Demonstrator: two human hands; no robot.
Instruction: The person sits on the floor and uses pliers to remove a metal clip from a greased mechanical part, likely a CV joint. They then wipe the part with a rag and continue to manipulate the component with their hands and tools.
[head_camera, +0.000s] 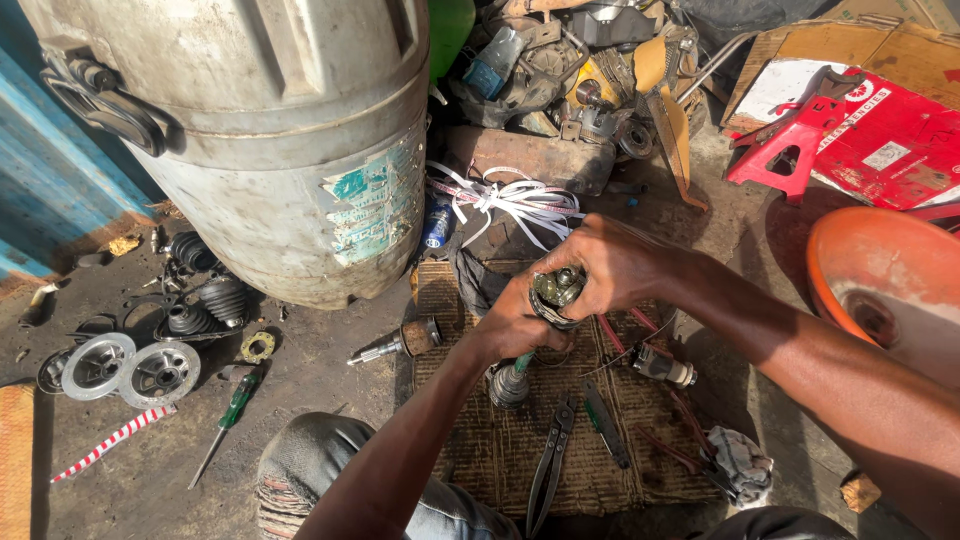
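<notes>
Both hands clamp the greasy joint (556, 292) over the mat (480, 440): left hand (515, 325) below, right hand (610, 265) on top, pliers (550, 465) beside.

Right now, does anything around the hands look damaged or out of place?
Yes. The big grey drum has a torn, peeling label. White strapping lies tangled behind the hands, and rubber boots and metal discs are scattered on the dirty ground.

Sunlit dirt floor (330, 400), blue wall (50, 190)
</notes>
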